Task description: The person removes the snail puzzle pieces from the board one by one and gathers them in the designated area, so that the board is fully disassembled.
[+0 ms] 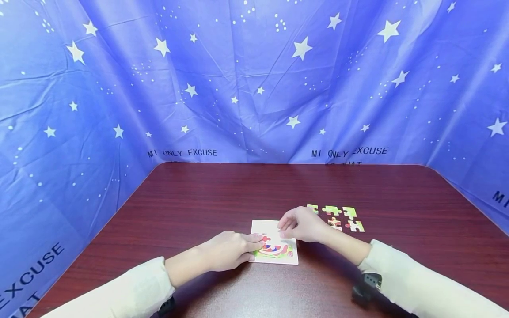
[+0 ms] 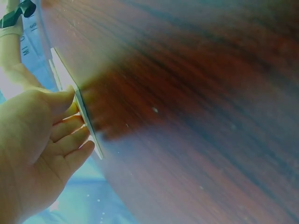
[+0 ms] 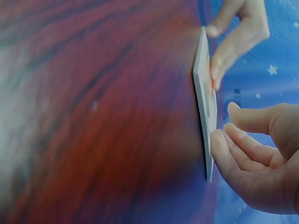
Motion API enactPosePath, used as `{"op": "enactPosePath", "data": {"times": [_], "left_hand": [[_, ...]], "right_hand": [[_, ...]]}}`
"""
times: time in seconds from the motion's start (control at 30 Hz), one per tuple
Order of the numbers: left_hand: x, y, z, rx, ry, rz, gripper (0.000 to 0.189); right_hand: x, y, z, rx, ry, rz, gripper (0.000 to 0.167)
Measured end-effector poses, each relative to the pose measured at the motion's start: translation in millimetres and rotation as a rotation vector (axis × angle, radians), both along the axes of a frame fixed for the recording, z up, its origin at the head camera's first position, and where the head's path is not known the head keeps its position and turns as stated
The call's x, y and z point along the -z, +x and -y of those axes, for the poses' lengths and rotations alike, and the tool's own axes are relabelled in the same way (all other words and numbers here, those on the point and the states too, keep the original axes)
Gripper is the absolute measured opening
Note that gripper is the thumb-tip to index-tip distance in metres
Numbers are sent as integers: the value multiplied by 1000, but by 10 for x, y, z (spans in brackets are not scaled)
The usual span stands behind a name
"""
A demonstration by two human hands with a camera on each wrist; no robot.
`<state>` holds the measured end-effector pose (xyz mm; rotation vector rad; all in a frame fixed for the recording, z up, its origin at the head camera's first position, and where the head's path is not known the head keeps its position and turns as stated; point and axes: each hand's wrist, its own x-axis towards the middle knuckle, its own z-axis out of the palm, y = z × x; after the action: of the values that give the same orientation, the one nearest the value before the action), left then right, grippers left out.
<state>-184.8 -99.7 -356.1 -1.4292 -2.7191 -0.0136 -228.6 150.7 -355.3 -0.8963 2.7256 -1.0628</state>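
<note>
The board (image 1: 261, 226) lies flat on the table (image 1: 199, 190), lower centre of the frame, partly filled. The person's left hand (image 1: 228, 251), fingers extended, presses its left side. The right hand (image 1: 305, 224) is at its upper right, thumb and fingertips apart, gripping nothing. Loose pieces (image 1: 332, 210) lie right of centre, beyond that hand.

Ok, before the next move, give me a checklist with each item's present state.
1. White square puzzle board flat on the dark red wood-grain table: ok.
2. Left hand resting on the board: ok.
3. Right hand empty: ok, no piece shows in it.
4. Loose green-patterned jigsaw pieces clear of the board: ok, to its right.
5. Picture complete: not ok, upper part shows white.
6. Multicoloured pieces on the board fully seated: cannot tell.
</note>
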Motion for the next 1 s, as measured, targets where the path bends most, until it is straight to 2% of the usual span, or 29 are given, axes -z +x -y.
{"op": "enactPosePath", "data": {"times": [0.23, 0.53, 0.8, 1.0], "left_hand": [[15, -4, 2, -16, 6, 36, 41], [19, -14, 8, 0, 8, 11, 41], [12, -64, 39, 31, 45, 67, 42], [1, -58, 64, 62, 35, 12, 42]], "right_hand": [[54, -5, 179, -12, 15, 69, 22], [74, 25, 308, -17, 8, 94, 23], [76, 60, 333, 1, 19, 98, 24], [63, 61, 323, -2, 32, 79, 24]]}}
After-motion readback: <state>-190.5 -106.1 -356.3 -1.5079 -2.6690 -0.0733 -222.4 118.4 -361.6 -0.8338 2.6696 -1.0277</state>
